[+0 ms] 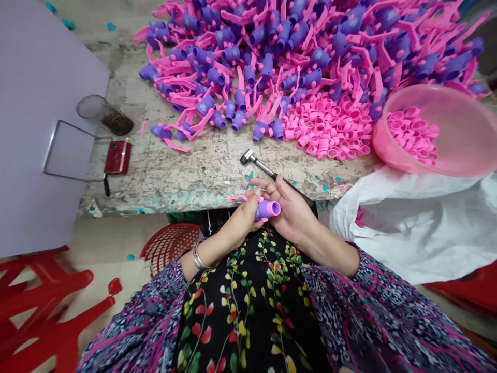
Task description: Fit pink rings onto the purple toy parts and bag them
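My left hand (pixel 245 216) is closed around a purple plastic tube piece (pixel 264 209) with a pink arm, held over my lap at the bench's front edge. A pink ring (pixel 273 208) sits on the piece's right end, its opening facing right. My right hand (pixel 290 211) is beside that end, palm turned up and fingers stretched out toward the left hand; nothing shows in it. Just beyond my hands lies a small hammer (pixel 264 167) with a dark handle, partly hidden by the right hand.
Many purple and pink pieces (pixel 267 65) are heaped at the back of the worn bench (pixel 186 173). Loose pink rings (pixel 334 127) lie right of centre, near a pink bowl (pixel 462 129). A white sack (pixel 411 223), glass jar (pixel 104 115), small red device (pixel 117 157) and red basket (pixel 171 243) surround me.
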`<state>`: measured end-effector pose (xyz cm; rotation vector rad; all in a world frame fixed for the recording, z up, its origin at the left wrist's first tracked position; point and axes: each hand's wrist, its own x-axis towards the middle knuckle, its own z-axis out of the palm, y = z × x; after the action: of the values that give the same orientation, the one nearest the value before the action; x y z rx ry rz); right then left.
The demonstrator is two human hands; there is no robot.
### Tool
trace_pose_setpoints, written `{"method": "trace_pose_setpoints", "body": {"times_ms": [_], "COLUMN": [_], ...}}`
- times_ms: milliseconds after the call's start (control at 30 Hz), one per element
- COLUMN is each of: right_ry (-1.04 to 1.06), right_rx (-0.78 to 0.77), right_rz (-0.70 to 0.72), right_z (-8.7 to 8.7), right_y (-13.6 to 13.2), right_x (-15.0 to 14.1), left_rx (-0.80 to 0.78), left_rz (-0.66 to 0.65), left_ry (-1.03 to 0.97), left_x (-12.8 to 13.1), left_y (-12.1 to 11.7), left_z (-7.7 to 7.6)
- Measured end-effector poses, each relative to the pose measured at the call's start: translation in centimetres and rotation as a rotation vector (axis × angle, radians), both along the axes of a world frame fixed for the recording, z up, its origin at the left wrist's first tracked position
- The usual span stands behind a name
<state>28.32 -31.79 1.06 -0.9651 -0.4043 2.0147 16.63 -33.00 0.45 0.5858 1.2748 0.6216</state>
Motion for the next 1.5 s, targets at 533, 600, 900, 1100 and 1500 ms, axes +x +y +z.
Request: {"method": "trace_pose_setpoints", "body": {"times_ms": [533, 600, 900, 1100, 1500], "right_ry": [-0.045, -0.047, -0.563, -1.821, -2.019], "right_rx": [0.039, 0.036, 0.428, 0.907, 0.869], "right_rz": [0.032, 0.032, 0.068, 0.341, 0.622], "right_z": [0.0, 0.0, -0.9, -4.8, -4.3], "right_y": [0.0, -0.1, 1.0, 2.1, 2.3], "right_x": [-0.2, -0.3, 1.6, 5.2, 7.2], "left_rx": [0.037, 0.068, 0.079, 0.073, 0.141], "left_rz": [-0.060, -0.063, 0.078, 0.242, 0.416], "left_ry": [0.037, 0.038, -0.142, -0.364, -0.433], "left_x": [0.2, 0.2, -0.5, -2.9, -6.6], "left_y": [-0.2, -0.3, 0.1, 1.7, 3.3], "left_z": [-0.1, -0.2, -0.2, -0.1, -0.5]}}
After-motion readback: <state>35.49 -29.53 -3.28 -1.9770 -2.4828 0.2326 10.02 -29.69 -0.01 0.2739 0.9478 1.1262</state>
